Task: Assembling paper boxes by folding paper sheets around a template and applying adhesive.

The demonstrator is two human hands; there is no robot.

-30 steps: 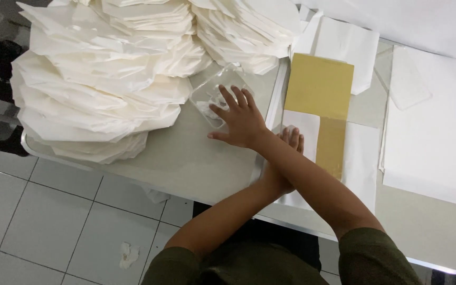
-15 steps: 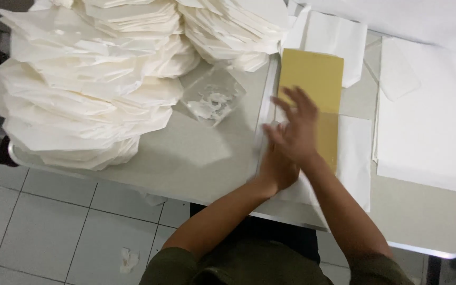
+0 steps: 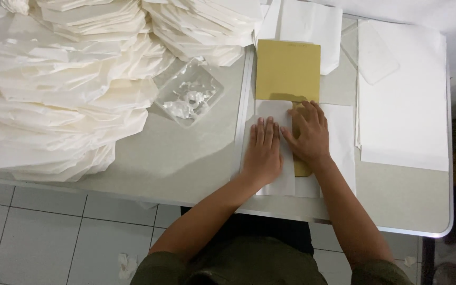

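At bench (image 3: 186, 158) centre-right: both hands flat on a white paper sheet (image 3: 339, 137) wrapped part-way over a mustard-yellow card template (image 3: 288, 71). Left hand (image 3: 263, 153) pressing down the folded-over left flap, fingers (image 3: 261, 132) straight and together, palm down, gripping nothing. Right hand (image 3: 308, 134) just beside it, fingers spread flat across the yellow strip left showing between the flaps, likewise pressing, not gripping.

Progress, judged from layout only: left flap looks folded and creased; right side of sheet lying flat, not yet over the card. Top half of template sticking out past the sheet, uncovered. So roughly mid-fold on this piece.

To the left: big fanned stacks of finished-looking white paper bags (image 3: 64, 89), covering most of that end. Suggests plenty done already. Between stacks and hands: clear plastic tray (image 3: 190, 94) with white paste-like stuff, well apart from both hands. To the right: stack of flat white sheets (image 3: 405, 105), unfolded, apparently stock left to work through. Amount remaining impossible to judge from above.
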